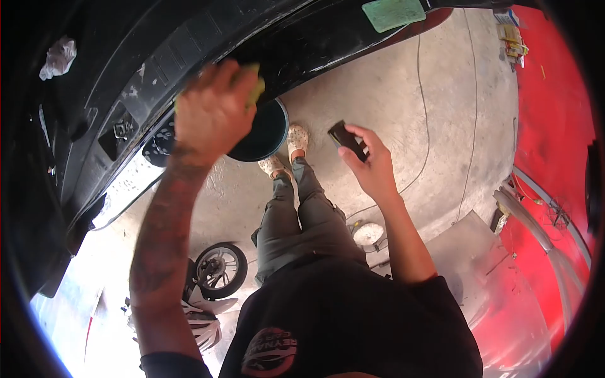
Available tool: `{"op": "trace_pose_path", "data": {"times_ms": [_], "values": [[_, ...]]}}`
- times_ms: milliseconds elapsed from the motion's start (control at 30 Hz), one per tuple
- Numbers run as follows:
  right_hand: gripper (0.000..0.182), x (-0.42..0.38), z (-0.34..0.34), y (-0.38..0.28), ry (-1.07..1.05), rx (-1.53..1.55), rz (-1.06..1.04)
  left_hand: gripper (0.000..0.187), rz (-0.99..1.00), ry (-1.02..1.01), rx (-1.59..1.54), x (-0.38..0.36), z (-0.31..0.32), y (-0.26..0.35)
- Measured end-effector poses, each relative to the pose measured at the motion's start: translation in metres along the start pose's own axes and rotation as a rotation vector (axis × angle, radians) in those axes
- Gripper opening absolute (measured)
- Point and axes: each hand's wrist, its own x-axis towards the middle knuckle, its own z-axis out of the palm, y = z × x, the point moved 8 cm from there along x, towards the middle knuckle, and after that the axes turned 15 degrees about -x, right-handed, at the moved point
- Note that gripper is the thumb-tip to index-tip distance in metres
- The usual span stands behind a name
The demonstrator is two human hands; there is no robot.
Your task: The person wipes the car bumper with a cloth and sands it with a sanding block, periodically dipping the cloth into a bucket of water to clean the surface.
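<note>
My left hand point(214, 113), blurred by motion, is on the edge of a black vehicle body panel point(302, 47). A yellow-green sponge-like piece point(255, 88) shows at its fingers, mostly covered by the hand. Out to the right, over the concrete floor, my right hand point(372, 157) grips a small black rectangular block point(348, 140) between thumb and fingers. Below the panel, near my feet, stands a dark round bucket point(268, 135). A flat light-green pad point(394, 14) lies on the panel at the top.
Crumpled plastic point(58, 58) lies on the dark vehicle part at upper left. Thin cables point(423, 94) run across the concrete floor. Behind me are a motorcycle wheel point(219, 269) and a pale round object point(367, 234). A red surface point(558, 126) is at the right.
</note>
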Motion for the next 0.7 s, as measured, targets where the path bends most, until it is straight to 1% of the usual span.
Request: {"op": "trace_pose_path", "data": {"times_ms": [100, 200, 233, 333, 433, 600, 700], "values": [[0.041, 0.021, -0.003, -0.05, 0.258, -0.264, -0.283, 0.042, 0.18, 0.251, 0.024, 0.028, -0.045, -0.02], [0.043, 0.04, 0.006, -0.096, 0.399, -0.417, -0.407, 0.054, 0.387, 0.198, 0.074, 0.041, -0.04, -0.055], [0.044, 0.047, 0.012, -0.105, 0.416, -0.441, -0.434, 0.044, 0.435, 0.279, 0.158, 0.04, -0.033, -0.051], [0.044, 0.062, 0.03, -0.123, 0.452, -0.506, -0.483, 0.052, 0.44, 0.312, 0.142, 0.035, -0.029, -0.058], [0.043, 0.072, 0.043, -0.13, 0.48, -0.544, -0.486, 0.057, 0.331, 0.324, 0.187, 0.035, -0.024, -0.06], [0.042, 0.095, 0.056, -0.15, 0.556, -0.567, -0.5, 0.06, 0.296, 0.376, 0.106, 0.035, -0.024, -0.07], [0.039, 0.105, 0.055, -0.161, 0.541, -0.586, -0.488, 0.061, 0.258, 0.378, 0.091, 0.034, -0.023, -0.073]]}}
